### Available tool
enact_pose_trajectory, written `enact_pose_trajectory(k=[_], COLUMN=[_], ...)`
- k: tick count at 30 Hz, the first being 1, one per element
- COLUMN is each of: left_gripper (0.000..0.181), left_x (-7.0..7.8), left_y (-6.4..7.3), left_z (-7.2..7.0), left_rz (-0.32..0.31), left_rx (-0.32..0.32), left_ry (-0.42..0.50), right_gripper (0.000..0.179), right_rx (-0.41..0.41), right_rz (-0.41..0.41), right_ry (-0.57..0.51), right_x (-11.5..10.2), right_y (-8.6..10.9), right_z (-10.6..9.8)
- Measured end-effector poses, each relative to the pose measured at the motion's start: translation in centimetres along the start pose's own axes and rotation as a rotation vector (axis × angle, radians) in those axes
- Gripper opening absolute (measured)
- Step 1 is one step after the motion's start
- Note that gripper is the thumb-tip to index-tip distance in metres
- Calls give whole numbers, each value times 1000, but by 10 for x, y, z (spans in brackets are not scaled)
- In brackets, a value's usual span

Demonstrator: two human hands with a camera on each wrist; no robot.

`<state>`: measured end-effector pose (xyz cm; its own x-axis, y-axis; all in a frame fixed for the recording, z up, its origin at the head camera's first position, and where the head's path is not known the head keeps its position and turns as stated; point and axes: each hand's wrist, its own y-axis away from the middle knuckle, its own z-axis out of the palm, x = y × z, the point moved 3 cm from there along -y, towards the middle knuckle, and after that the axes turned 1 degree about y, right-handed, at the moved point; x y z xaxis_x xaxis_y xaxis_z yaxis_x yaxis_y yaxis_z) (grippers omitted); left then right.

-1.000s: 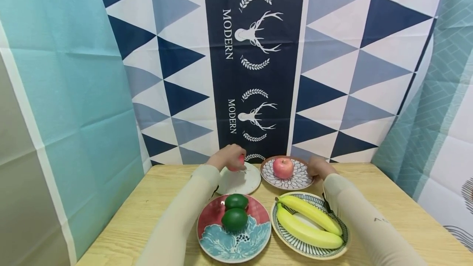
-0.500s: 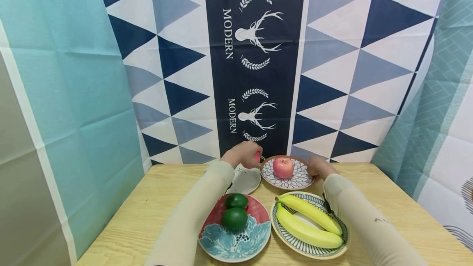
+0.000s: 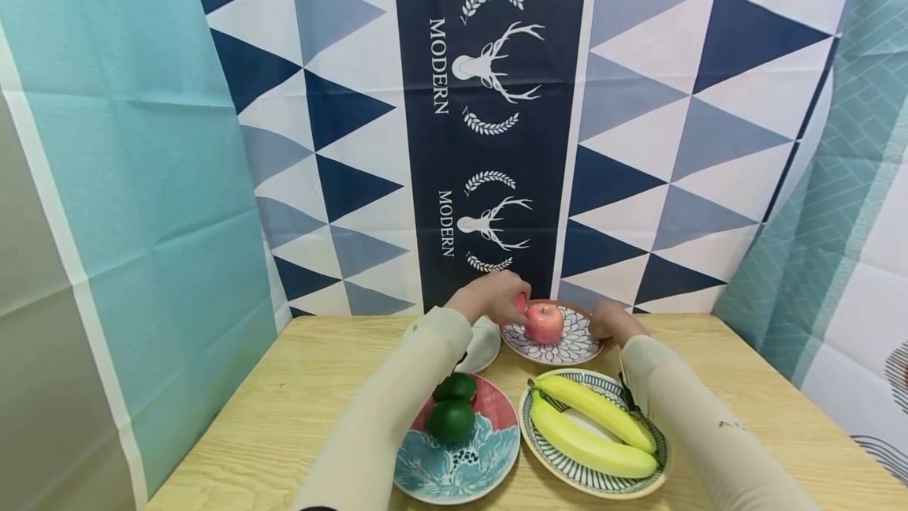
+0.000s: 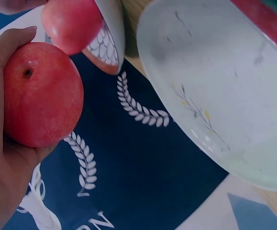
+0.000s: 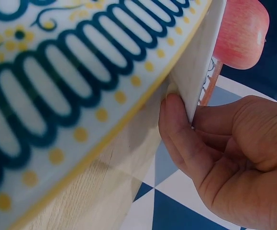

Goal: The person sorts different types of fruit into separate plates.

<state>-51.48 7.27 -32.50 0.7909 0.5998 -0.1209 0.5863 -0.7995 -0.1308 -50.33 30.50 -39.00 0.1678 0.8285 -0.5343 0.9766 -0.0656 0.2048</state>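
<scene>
My left hand (image 3: 500, 296) grips a red apple (image 4: 43, 96), its fingers and thumb curled round the fruit. It hovers at the left side of the brown-rimmed plate (image 3: 578, 341), which has a petal pattern. A second apple (image 3: 545, 325) sits on that plate, just right of the held one in the head view. At the plate's right edge, my right hand (image 5: 238, 153) pinches the rim between thumb and fingers. Below my left wrist is a white plate (image 4: 215, 96) with a fine sprig design, partly covered by the sleeve in the head view.
Nearer on the wooden table (image 3: 284, 400), a red and blue flowered plate (image 3: 489, 464) holds two dark green oval fruits (image 3: 452, 421). Beside it, two bananas (image 3: 596, 452) lie on a striped plate (image 5: 100, 115), under my right forearm's inner side. A patterned curtain (image 3: 489, 140) hangs behind.
My left hand has carried its apple rightward, from over the white plate to the brown-rimmed plate beside the other apple. My right hand has stayed at the rim.
</scene>
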Motion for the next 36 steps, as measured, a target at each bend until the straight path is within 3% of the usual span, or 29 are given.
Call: enact_pose_trajectory(k=[8, 16, 25, 33, 36], left_gripper=[31, 35, 28, 33, 45], left_x=[21, 36, 43, 47, 47], left_y=[-10, -24, -35, -37, -35], left_z=[6, 10, 27, 29, 28], left_rz=[28, 54, 47, 60, 52], left_rx=[-3, 21, -6, -3, -6], left_ry=[8, 31, 72, 44, 41], right_gripper=[3, 2, 4, 2, 1], right_rx=[8, 1, -17, -14, -17], right_rz=[-21, -6, -14, -15, -17], right_ry=[33, -22, -37, -44, -36], right_x=[-1, -3, -1, 1, 1], right_y=[2, 0, 0, 1, 1], right_z=[3, 2, 3, 4, 3])
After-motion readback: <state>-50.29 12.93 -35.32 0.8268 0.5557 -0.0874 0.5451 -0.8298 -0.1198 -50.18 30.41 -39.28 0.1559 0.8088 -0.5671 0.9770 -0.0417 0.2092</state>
